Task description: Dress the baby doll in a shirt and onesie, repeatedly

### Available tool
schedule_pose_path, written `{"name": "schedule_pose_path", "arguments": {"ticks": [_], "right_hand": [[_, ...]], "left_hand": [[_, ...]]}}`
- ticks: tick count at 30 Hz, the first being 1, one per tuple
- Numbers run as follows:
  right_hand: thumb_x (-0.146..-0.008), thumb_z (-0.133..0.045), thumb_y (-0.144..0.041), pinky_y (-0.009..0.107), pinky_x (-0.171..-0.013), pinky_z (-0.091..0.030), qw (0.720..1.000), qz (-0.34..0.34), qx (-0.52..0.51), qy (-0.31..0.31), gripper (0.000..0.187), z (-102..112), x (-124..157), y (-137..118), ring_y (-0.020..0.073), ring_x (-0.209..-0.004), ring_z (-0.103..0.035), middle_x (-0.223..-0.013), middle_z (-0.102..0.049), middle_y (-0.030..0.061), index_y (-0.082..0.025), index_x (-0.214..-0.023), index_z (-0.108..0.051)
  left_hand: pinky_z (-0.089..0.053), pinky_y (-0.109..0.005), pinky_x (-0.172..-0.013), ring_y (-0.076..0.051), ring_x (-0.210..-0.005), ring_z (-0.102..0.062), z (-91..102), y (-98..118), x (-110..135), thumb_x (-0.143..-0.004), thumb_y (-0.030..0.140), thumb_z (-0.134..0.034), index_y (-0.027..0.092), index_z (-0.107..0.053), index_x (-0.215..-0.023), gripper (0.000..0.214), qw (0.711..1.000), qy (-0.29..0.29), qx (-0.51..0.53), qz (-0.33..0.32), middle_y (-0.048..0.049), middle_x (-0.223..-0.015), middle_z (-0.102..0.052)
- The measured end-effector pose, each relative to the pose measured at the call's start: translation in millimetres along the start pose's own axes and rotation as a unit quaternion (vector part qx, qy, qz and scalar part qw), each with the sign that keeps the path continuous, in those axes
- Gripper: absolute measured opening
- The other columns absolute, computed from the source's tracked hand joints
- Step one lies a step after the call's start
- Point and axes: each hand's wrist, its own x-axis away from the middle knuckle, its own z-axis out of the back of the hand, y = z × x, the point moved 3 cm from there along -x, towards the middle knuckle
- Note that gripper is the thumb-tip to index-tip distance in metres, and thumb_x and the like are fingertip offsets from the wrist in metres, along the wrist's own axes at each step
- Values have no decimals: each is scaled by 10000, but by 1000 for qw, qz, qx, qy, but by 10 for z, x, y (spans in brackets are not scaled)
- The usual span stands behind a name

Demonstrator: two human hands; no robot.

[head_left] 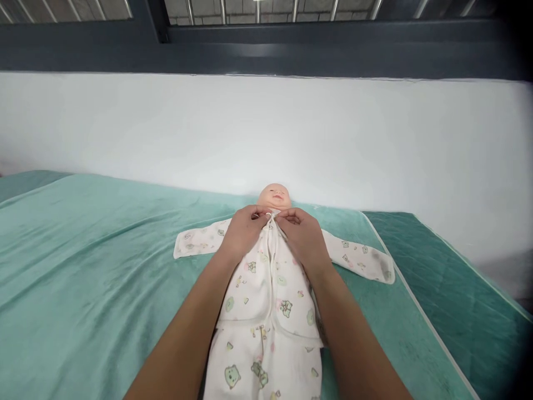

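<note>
A baby doll (275,195) lies on its back, its head toward the wall. It is dressed in a white baby jacket (254,289) printed with small green bears, and white trousers (245,366) of the same print. Both sleeves stretch out sideways. At the neckline, my left hand (250,225) pinches the jacket's edge between thumb and fingers. My right hand (300,229) pinches the opposite edge, almost touching the left. The front edges meet at the collar and run down the middle. My fingers partly hide the fastening at the neck.
A green blanket (104,278) with some creases lies under the doll. To the right, a darker green quilted cover (449,278) shows beyond the blanket's pale edge. Behind stands a white wall (266,133), with a dark window frame (291,50) and metal bars above.
</note>
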Motion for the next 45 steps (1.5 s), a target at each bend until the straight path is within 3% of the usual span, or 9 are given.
{"name": "schedule_pose_path", "arguments": {"ticks": [9,20,26,31,39,45], "right_hand": [[-825,-550,-255,326,-801,-440,992,76,99,28,137,-52,65,-51,179,-842,-588,-977,-633,39,-228,-784,-678],[-848,-536,-261,352,-820,-455,990,95,100,15,184,-46,58,-34,198,-886,-597,-1009,-607,53,-238,-772,-703],[-844,-549,-263,335,-870,-459,995,80,67,-1,196,-43,28,10,189,-944,-608,-1091,-603,40,-247,-873,-742],[-828,-590,-283,308,-843,-458,996,78,43,7,251,-31,5,35,161,-865,-590,-1064,-609,31,-249,-1018,-750],[-825,-580,-268,295,-780,-431,993,87,70,-23,244,-32,-22,22,139,-763,-544,-1048,-635,24,-235,-1009,-736],[-817,-576,-277,297,-739,-415,993,80,80,-31,225,-37,-26,28,129,-703,-499,-1044,-610,17,-238,-979,-727]], "left_hand": [[-452,-278,-753,-148,-790,-607,-9,-33,-10,-819,321,-607,201,-660,-847,134,998,51,8,-24,-4,-843,-687],[-468,-297,-788,-160,-803,-630,-11,-10,-17,-805,325,-611,202,-677,-857,149,999,49,-2,-2,-12,-858,-710],[-467,-299,-785,-166,-811,-641,-12,-30,-26,-808,323,-617,197,-689,-866,156,999,44,0,-4,-15,-850,-716],[-476,-298,-800,-170,-828,-655,-12,-34,-20,-824,305,-602,194,-695,-900,163,999,33,0,-20,-23,-886,-733],[-481,-284,-806,-163,-854,-655,-21,-39,-34,-822,275,-610,177,-660,-897,133,998,34,22,-46,-34,-905,-713],[-475,-284,-772,-168,-859,-659,-45,16,15,-852,391,-592,214,-654,-913,197,999,37,0,-23,-16,-910,-717]]}}
